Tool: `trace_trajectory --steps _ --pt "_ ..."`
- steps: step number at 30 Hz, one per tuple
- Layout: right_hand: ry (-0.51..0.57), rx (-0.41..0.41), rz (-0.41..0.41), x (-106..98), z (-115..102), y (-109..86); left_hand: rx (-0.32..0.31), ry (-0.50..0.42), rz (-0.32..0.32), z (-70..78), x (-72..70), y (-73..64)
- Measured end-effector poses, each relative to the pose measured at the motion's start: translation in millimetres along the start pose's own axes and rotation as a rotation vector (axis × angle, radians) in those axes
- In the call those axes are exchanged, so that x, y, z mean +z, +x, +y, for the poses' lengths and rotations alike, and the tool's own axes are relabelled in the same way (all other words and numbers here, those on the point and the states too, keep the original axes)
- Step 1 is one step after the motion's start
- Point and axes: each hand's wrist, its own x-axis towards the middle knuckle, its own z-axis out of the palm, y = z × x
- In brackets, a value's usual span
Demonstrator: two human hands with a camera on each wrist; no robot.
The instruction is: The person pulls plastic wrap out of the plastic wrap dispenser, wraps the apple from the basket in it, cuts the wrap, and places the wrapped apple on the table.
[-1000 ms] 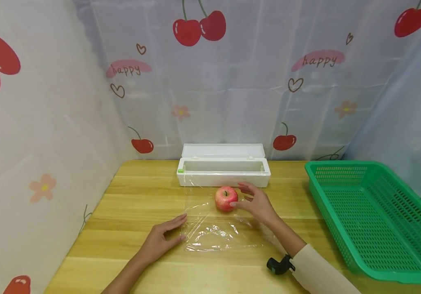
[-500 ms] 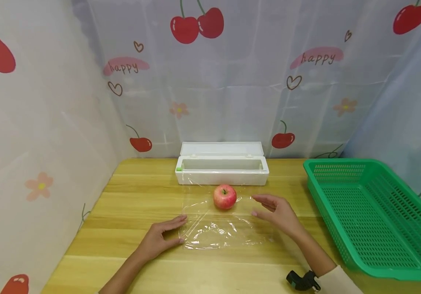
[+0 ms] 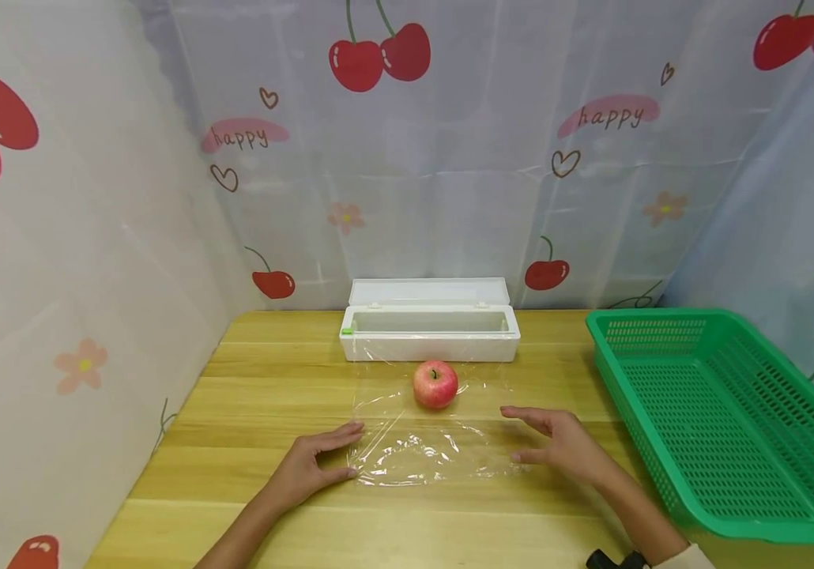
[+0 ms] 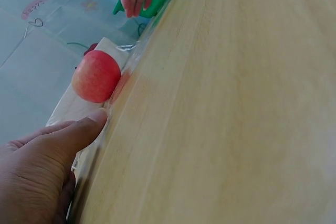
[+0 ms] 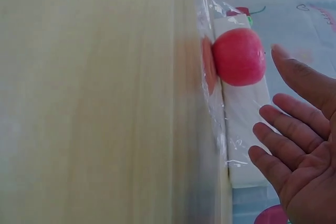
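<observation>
A red apple (image 3: 435, 385) sits stem up on a sheet of clear plastic wrap (image 3: 414, 454) spread over the table. The wrap runs back to a white wrap dispenser box (image 3: 431, 348) whose lid stands raised. At the left edge of the wrap is my left hand (image 3: 310, 462), its fingertips at the film and its fingers extended. My right hand (image 3: 559, 446) is held by the wrap's right edge, thumb and fingers spread apart with nothing between them. In the right wrist view its palm and straight fingers (image 5: 289, 135) show clearly, apart from the apple.
A green plastic basket (image 3: 645, 458) with slatted sides stands on the right of the wooden table (image 3: 407, 529). Behind and to the left hangs a curtain (image 3: 442, 190) printed with cherries. A black wrist camera (image 3: 616, 561) shows at the lower edge.
My right hand has let go of the apple and drawn back to the right and nearer to me, beside the wrap's edge. The left hand and the apple stay about where they were.
</observation>
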Motion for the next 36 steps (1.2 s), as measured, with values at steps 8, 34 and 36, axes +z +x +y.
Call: trace_trajectory --steps 8,34,36 --pt "-0.132 0.014 -0.112 -7.0 6.5 -8.4 0.000 -0.004 -0.020 -2.8 0.0 -0.7" --pt "-0.119 -0.059 -0.072 -2.7 17.6 -6.4 -0.006 0.015 0.042 -1.1 4.3 2.4" --pt "-0.122 -0.051 -0.066 -1.7 17.4 -5.9 -0.013 0.016 0.051 0.0 4.9 3.1"
